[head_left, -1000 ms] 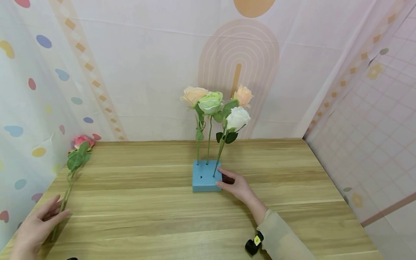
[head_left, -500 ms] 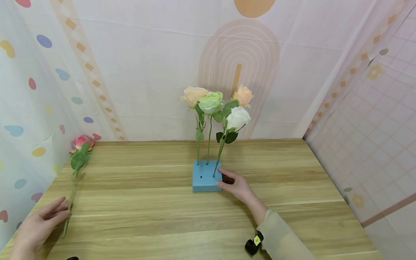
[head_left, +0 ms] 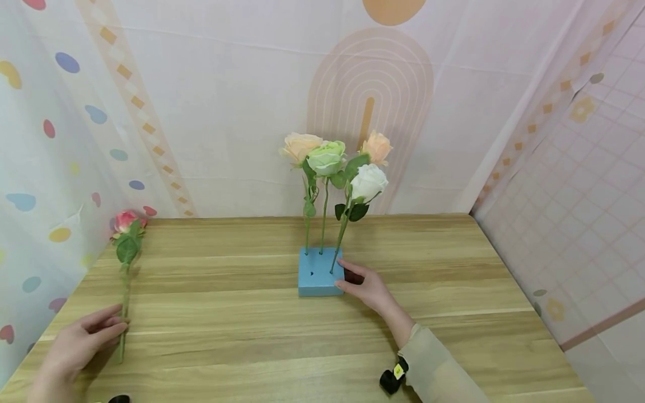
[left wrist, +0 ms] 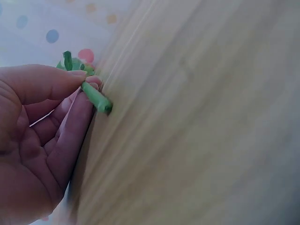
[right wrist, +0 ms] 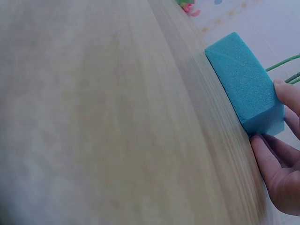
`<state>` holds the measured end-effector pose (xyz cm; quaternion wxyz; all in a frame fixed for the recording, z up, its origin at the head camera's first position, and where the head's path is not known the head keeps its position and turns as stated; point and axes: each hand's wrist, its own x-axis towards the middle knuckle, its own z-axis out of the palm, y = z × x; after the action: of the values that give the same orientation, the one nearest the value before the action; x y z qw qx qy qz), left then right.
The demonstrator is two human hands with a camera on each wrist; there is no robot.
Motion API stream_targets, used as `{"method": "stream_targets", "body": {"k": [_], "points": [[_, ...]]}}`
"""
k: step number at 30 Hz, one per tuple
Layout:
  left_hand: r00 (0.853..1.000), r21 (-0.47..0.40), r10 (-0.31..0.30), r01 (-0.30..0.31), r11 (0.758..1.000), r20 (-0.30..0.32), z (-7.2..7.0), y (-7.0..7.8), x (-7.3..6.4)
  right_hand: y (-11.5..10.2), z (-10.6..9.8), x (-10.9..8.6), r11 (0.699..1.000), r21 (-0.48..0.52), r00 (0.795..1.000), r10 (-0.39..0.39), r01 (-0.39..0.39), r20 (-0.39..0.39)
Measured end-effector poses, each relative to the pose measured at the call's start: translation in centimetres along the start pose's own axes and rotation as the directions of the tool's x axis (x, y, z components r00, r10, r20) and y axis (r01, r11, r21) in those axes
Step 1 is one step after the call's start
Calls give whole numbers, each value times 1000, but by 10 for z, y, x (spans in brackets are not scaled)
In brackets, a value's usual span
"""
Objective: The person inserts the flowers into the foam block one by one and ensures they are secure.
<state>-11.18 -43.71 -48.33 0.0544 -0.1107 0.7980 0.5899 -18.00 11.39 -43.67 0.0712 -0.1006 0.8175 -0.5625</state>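
Note:
Between its thumb and fingers my left hand [head_left: 83, 340] pinches the lower stem of a pink rose [head_left: 125, 288], an artificial-looking flower with green leaves. The cut stem end [left wrist: 99, 101] sticks out past the fingertips in the left wrist view. Near the table's middle, a blue block [head_left: 321, 289] holds upright flowers: a peach rose [head_left: 300, 148], a green rose [head_left: 327, 159] and a white rose [head_left: 369, 183]. Another peach rose [head_left: 377, 148] shows behind the white one. My right hand [head_left: 372, 289] grips the block's right side, thumb at the front corner.
One small hole [head_left: 312, 273] shows at the block's front left. The wooden table [head_left: 227, 336] meets a patterned cloth backdrop [head_left: 242, 112] at its far edge. A black wrist camera [head_left: 393, 379] sits below the right sleeve [head_left: 438, 364].
My left hand has slid right across the table with the pink rose. The stem has swung from slanting to nearly straight away from me. My right hand and the block have stayed put.

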Motion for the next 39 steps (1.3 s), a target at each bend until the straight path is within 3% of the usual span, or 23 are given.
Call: {"method": "stream_targets", "body": {"k": [4,11,14,20,29,34,39], "points": [[1000,-22,10,-9,1000,24,8,3,3,0,1,0,1000,-10,1000,-6,6,-9],[997,143,59,-64,988,42,33,15,14,19,2,10,1000,-25,1000,0,0,-3],[994,155,78,-88,984,71,48,22,16,35,3,17,1000,-20,1000,1,-1,-12],[987,137,117,-131,982,109,82,40,20,43,2,20,1000,-13,1000,-6,6,-3],[978,36,130,-138,990,163,129,63,26,42,2,20,1000,-23,1000,-4,4,-3],[967,30,184,-192,981,177,154,75,27,38,4,17,1000,-19,1000,-3,2,-23],[950,14,260,-266,964,175,175,89,29,17,4,8,1000,-26,1000,2,-3,-28]]}}
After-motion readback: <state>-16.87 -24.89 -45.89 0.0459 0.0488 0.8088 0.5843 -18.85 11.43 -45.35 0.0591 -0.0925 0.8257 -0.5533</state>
